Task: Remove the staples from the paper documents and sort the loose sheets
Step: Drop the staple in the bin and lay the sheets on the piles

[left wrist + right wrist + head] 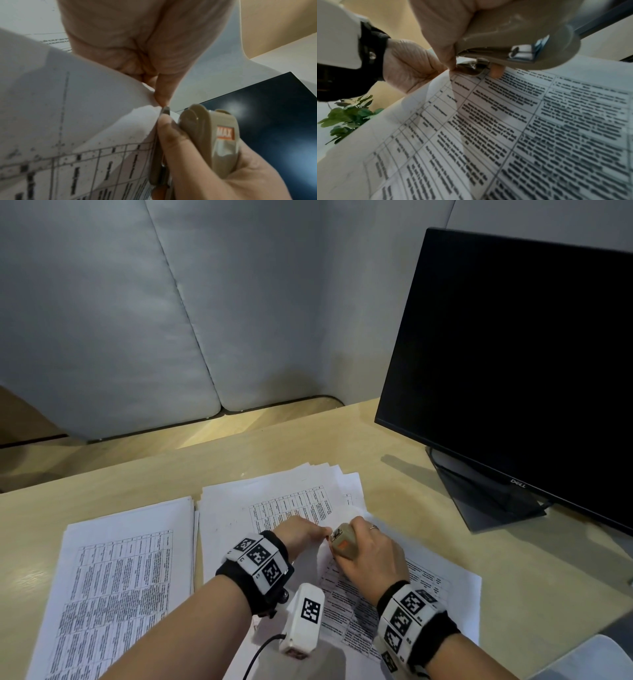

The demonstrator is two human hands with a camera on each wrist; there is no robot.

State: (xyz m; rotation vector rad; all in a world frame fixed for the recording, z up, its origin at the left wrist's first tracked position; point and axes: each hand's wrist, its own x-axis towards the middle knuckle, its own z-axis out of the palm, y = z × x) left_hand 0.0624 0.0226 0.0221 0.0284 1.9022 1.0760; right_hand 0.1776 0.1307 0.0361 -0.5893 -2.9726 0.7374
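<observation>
Head view: on wooden desk beside dark monitor, printed document with lifted corner, pinched by left hand; right hand wrapped around beige stapler, metal tip at that corner.

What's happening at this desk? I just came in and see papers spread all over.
A person is pulling staples. The left hand pinches the corner of a printed document, while the right hand grips a beige MAX stapler, its metal remover tip at that pinched corner. A neater stack of sheets lies to the left, a looser pile behind the hands, and a dark Dell monitor stands to the right.
</observation>
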